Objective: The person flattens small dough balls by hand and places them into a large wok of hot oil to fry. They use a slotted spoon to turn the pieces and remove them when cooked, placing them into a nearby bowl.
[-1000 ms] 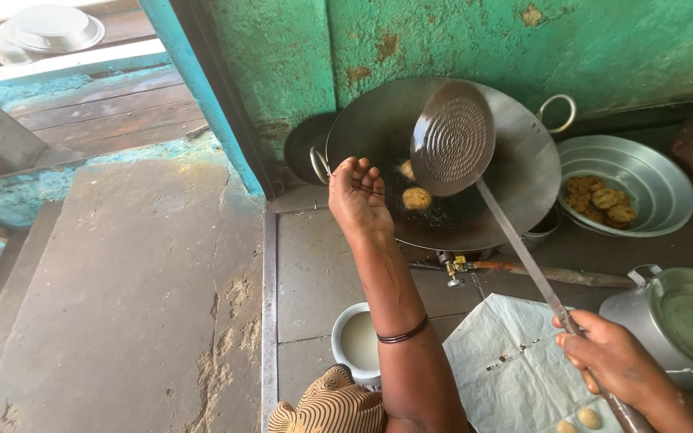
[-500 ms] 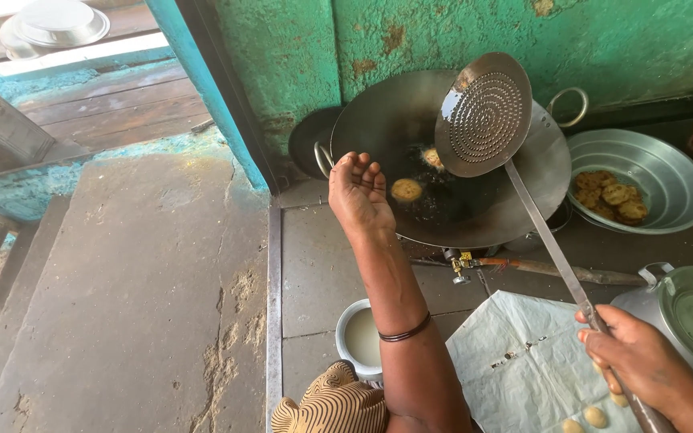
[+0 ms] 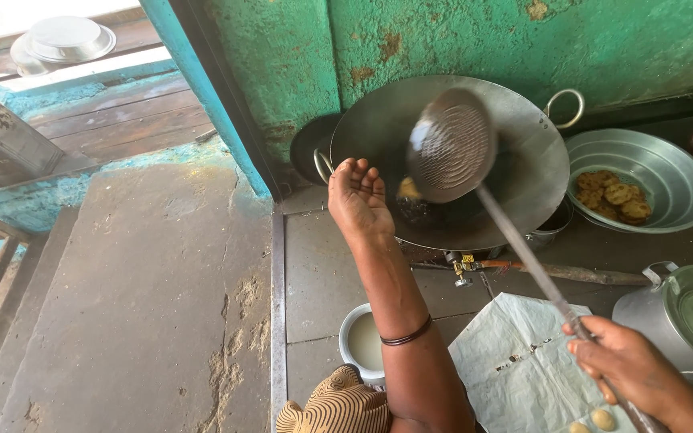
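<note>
Head view, one frame logged. Right hand [image 3: 631, 373] was closed around the long handle of the perforated skimmer [image 3: 451, 144], gripping low on the shaft. Just below that hand lay a sheet of paper [image 3: 515, 365] with two pale raw dough pieces [image 3: 601, 418] at its near edge. Left of the paper, beside the left forearm, stood a small white cup [image 3: 362, 343] of pale liquid. A steel pot [image 3: 687, 317] sat just right of the right hand.

Left hand [image 3: 357, 196] was open, palm up, fingers loosely curled, holding nothing; it hovered at the near rim of the wok [image 3: 515, 136]. Skimmer head hung tilted over the wok, beyond the left hand. A frying piece [image 3: 407, 188] floated in dark oil just right of the left fingertips. Further right, a metal bowl [image 3: 675, 168] held browned fried pieces [image 3: 615, 195].

Risk, judged: bare left hand sat very near hot oil; a splash from the skimmer dipping could burn it. The low grip on the long handle gave weak control of the head, so a swing might knock the wok rim.
</note>
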